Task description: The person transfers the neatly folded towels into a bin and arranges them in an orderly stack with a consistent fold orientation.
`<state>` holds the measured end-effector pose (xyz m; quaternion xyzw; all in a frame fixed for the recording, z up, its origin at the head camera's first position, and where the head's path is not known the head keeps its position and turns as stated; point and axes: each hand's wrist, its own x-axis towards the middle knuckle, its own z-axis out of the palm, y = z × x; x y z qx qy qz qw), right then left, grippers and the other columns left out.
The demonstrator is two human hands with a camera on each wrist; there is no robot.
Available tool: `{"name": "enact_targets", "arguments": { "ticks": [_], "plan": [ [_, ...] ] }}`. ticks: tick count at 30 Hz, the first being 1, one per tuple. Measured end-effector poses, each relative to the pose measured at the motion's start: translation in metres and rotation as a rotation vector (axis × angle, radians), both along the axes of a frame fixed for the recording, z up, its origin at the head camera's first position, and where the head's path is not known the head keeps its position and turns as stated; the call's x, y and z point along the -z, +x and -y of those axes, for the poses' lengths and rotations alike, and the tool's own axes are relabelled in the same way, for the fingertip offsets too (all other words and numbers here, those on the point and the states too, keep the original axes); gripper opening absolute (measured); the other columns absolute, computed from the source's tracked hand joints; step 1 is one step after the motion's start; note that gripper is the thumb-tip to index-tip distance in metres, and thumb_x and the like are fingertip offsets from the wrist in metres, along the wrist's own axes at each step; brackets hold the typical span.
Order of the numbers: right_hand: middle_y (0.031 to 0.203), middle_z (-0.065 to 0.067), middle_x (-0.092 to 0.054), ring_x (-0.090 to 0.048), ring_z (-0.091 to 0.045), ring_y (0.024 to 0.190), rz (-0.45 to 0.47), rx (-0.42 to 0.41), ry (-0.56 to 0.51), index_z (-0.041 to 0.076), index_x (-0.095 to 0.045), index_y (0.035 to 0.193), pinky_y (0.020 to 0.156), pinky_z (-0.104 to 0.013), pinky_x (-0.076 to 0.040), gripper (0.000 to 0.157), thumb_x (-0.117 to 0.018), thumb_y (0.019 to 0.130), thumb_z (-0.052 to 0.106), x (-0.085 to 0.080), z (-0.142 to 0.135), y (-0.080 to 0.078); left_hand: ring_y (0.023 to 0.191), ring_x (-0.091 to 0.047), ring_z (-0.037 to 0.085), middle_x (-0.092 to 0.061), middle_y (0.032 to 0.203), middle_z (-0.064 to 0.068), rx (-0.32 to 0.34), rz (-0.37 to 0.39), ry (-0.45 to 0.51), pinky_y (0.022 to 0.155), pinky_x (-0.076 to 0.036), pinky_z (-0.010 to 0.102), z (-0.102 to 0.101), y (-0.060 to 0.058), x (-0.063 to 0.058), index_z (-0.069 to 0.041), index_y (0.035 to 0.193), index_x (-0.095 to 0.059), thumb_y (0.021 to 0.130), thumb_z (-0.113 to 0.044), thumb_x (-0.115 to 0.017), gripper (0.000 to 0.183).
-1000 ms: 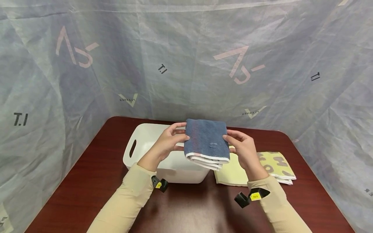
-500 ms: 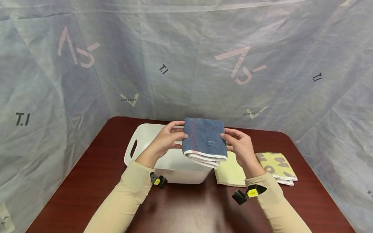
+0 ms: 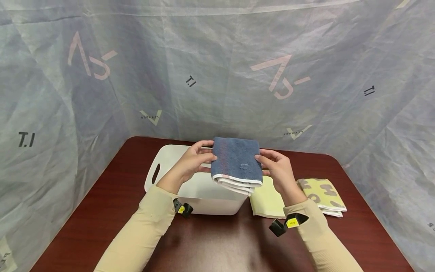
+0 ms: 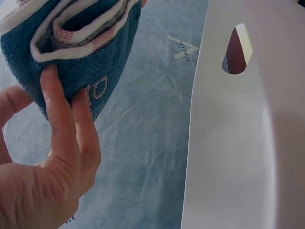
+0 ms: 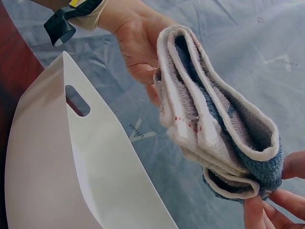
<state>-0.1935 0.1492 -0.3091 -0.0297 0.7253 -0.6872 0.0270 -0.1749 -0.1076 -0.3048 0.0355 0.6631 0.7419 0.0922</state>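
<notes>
A folded blue towel (image 3: 236, 158) with white trim is held up between both hands, over the right part of a white plastic basket (image 3: 207, 207). My left hand (image 3: 190, 162) pinches its left side, thumb on top and fingers beneath. On the opposite side my right hand (image 3: 279, 170) grips it the same way. In the left wrist view, two fingers of the left hand (image 4: 62, 157) press under the towel (image 4: 102, 71). The right wrist view shows the stacked folded layers of the towel (image 5: 214, 129) edge-on, with fingertips of the right hand (image 5: 276, 205) at one end.
A plain pale yellow folded cloth (image 3: 267, 200) lies right of the basket, partly behind the right hand. Farther right is a folded yellow towel with grey letters (image 3: 323, 193). All stand on a dark red table (image 3: 217, 241), with a grey fabric curtain (image 3: 217, 75) behind.
Both hands and the blue towel have shifted slightly left. The grip looks the same, and the basket and yellow cloths stay in place.
</notes>
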Motion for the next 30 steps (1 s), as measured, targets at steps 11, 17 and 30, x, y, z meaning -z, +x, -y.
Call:
{"name": "enact_targets", "arguments": {
  "ticks": [11,17,30],
  "plan": [
    [0.087,0.001,-0.057,-0.055,-0.009,0.063,0.029,0.003,0.027,-0.003,-0.054,0.123,0.056,-0.023,-0.052,0.04,-0.064,0.088,0.012,-0.001,0.005,-0.003,0.089,-0.057,0.024,-0.045,0.124,0.018,0.009,0.018,-0.016,0.073,-0.055,0.037,0.006,-0.003,-0.003,-0.008,0.14,-0.038,0.084,-0.004,-0.06,0.06],
    [0.084,0.0,-0.057,-0.055,-0.009,0.06,0.04,-0.008,0.016,-0.005,-0.054,0.122,0.057,-0.023,-0.053,0.039,-0.064,0.087,0.01,-0.002,0.01,-0.006,0.09,-0.056,0.024,-0.044,0.123,0.016,0.011,0.028,-0.027,0.075,-0.054,0.038,0.011,-0.005,-0.005,-0.008,0.14,-0.037,0.084,-0.003,-0.06,0.06],
    [0.085,0.001,-0.06,-0.054,-0.009,0.058,0.075,0.003,0.003,-0.002,-0.056,0.121,0.054,-0.023,-0.052,0.038,-0.065,0.086,0.009,0.002,0.021,-0.014,0.092,-0.053,0.023,-0.044,0.124,0.014,0.004,0.063,-0.051,0.075,-0.055,0.036,0.021,-0.01,-0.005,-0.01,0.14,-0.037,0.085,-0.003,-0.06,0.06]
  ]
}}
